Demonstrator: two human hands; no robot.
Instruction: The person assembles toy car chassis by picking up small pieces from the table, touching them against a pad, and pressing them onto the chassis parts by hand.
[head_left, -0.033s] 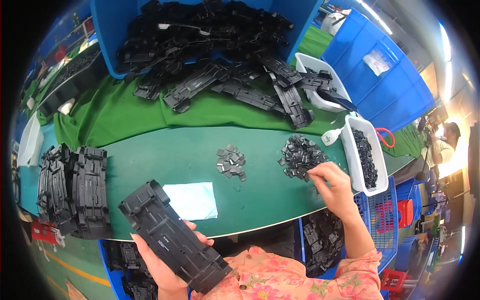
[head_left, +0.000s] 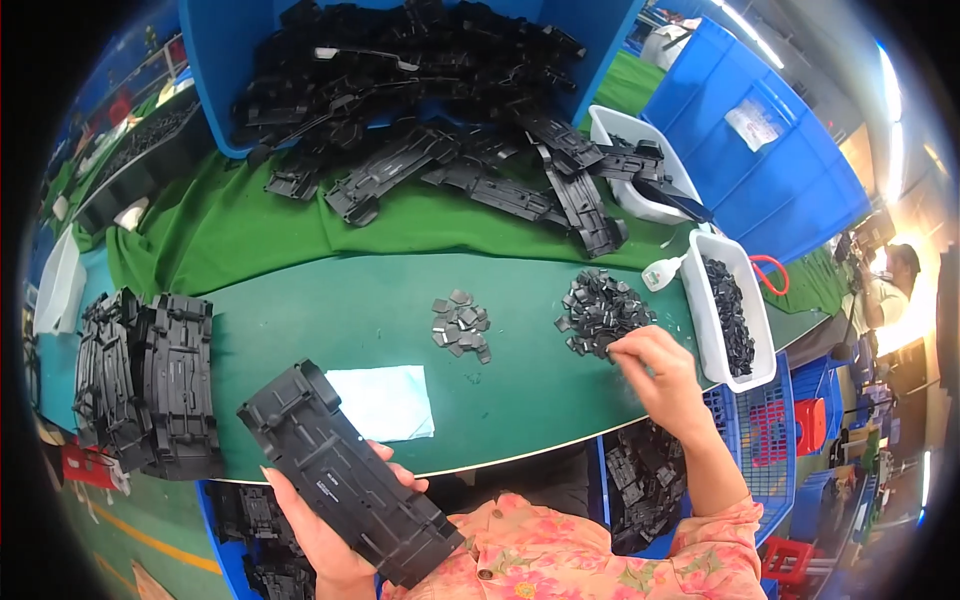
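Observation:
My left hand (head_left: 322, 535) grips a long black moulded plastic part (head_left: 345, 470), tilted, with its ribbed and recessed face up. Its thumb lies along one edge and the fingertips wrap the other. At the near right edge of a heap of small black flat pieces (head_left: 600, 310), my right hand (head_left: 660, 378) is pinched, thumb against finger, apparently on one small dark piece, mostly hidden by the fingertips. Left of that heap lies a smaller cluster of dark grey square pieces (head_left: 461, 325). A white paper or cloth sheet (head_left: 385, 402) lies beside the held part.
Similar black parts (head_left: 180, 375) stand stacked at left. A blue bin (head_left: 205, 80) heaped with parts is at the back, some spilling onto green cloth (head_left: 290, 230). At right are a white tray (head_left: 763, 345) of small pieces and a small white bottle (head_left: 660, 273).
My right hand has shifted very slightly left, its fingertips still pinched at the heap's edge. My left hand and the black part stay where they were.

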